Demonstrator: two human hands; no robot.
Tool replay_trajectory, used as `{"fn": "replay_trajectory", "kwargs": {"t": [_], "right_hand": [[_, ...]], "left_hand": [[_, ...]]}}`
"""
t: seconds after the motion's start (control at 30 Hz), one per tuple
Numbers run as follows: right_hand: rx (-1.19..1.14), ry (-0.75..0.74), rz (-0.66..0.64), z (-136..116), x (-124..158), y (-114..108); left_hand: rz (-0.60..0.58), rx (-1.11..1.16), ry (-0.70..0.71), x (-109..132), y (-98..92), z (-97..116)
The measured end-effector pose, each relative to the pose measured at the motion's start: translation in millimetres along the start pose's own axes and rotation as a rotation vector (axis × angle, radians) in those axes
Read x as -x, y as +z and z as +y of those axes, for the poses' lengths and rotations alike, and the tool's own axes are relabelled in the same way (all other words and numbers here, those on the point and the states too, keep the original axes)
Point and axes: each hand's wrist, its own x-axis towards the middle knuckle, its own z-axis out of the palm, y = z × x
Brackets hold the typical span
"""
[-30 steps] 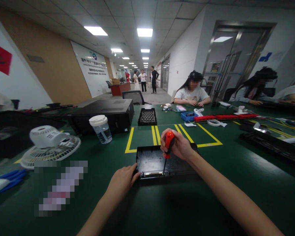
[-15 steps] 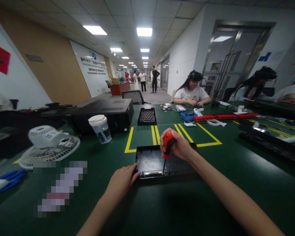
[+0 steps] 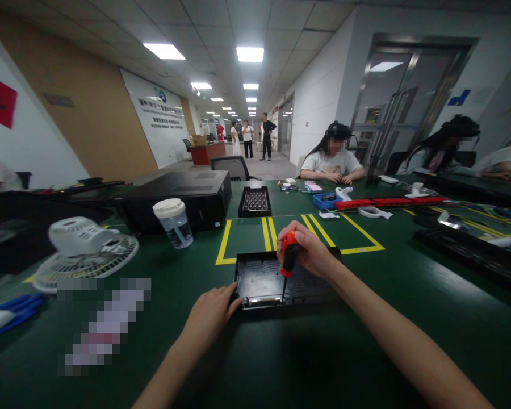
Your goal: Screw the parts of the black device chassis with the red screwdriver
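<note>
A shallow black tray-like casing [image 3: 323, 291] lies on the green table in front of me. My right hand [image 3: 307, 249] is wrapped round the red and black handle of a screwdriver [image 3: 288, 262]. The shaft points down, and its tip meets the right end of a shiny metal strip [image 3: 262, 301] along the casing's near edge. My left hand [image 3: 215, 307] grips the casing's left wall near its front corner, thumb on the near rim and fingers along the side. The tip's exact contact, and any screw under it, are too small to make out.
Left stand a lidded cup [image 3: 174, 224], a white fan [image 3: 85, 250] and a large black box [image 3: 183, 199]. A black tray of small parts [image 3: 255, 201] sits beyond yellow tape [image 3: 225, 244]. Blue bin [image 3: 327, 200] and red strips [image 3: 392, 202] lie right; a person [image 3: 334, 159] sits opposite.
The screwdriver handle has turned and tilted slightly in my right hand, its tip staying at the same spot. My left hand and the casing have not moved.
</note>
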Motion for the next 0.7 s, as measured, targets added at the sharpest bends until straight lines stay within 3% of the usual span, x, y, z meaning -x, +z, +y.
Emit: {"fn": "replay_trajectory", "kwargs": {"t": [0.7], "right_hand": [[0.113,-0.085,0.047,-1.9,0.2,-3.3]], "left_hand": [[0.005,0.013,0.004,1.1,0.3,-0.9]]}}
